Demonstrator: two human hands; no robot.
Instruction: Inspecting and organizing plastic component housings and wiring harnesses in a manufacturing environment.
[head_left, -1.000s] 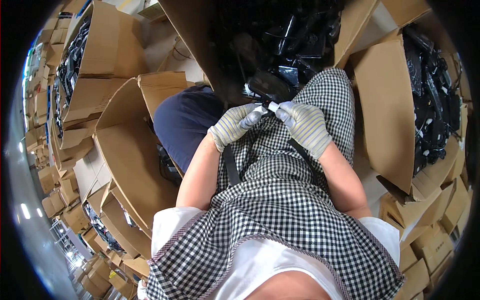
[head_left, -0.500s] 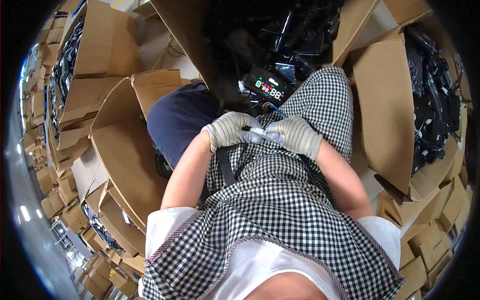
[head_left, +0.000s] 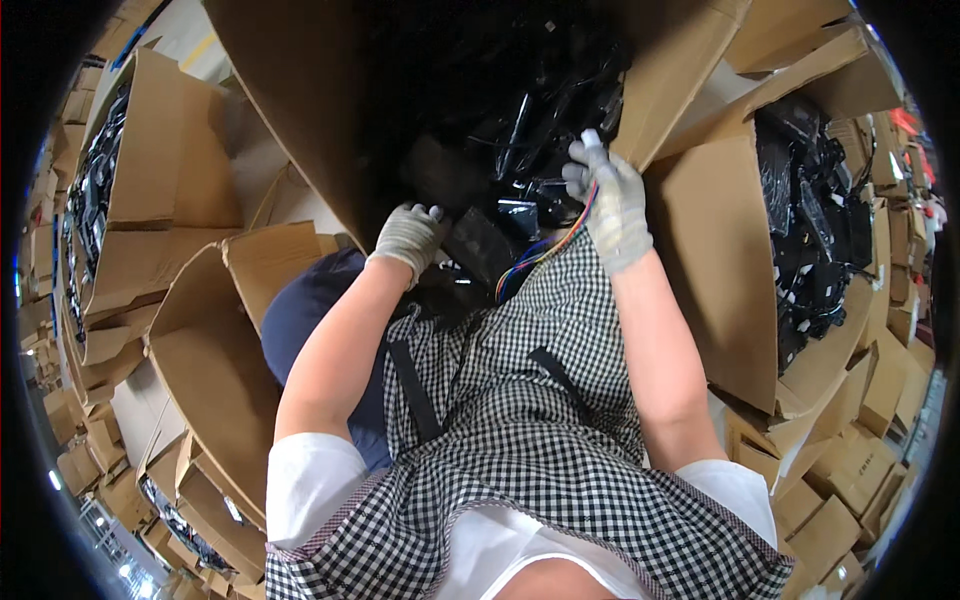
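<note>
Cardboard cartons (head_left: 165, 150) crowd a large, lit indoor space around the person. On the right hand (head_left: 620, 225), in a pale striped knit glove with grey fingertips, the fingers (head_left: 577, 172) are clamped together on a white connector (head_left: 590, 138), raised near the right wall of a big open carton (head_left: 285, 110). The left hand (head_left: 406, 240), gloved alike, bends its fingers toward the dark carton opening; whether they grip anything I cannot tell.

The connector is small and pale, its end pointing up past the fingertips. From the right hand a loose bundle of thin wires (head_left: 567, 238), red, yellow and blue among them, curves down to the front of the apron; its lower end is hard to make out. Just beside the left hand lies a flat, boxy black unit (head_left: 478, 247), tilted, with small bright spots below it.

Below the hands spreads a black-and-white checked apron (head_left: 540, 400), beside a navy trouser leg (head_left: 305, 315). Behind the unit, the big carton holds a jumbled heap of glossy black parts (head_left: 515, 130). At the right stands another open carton (head_left: 715, 280) with similar dark parts (head_left: 805, 230), some in clear wrap. Pale floor (head_left: 265, 165) shows between the boxes.
</note>
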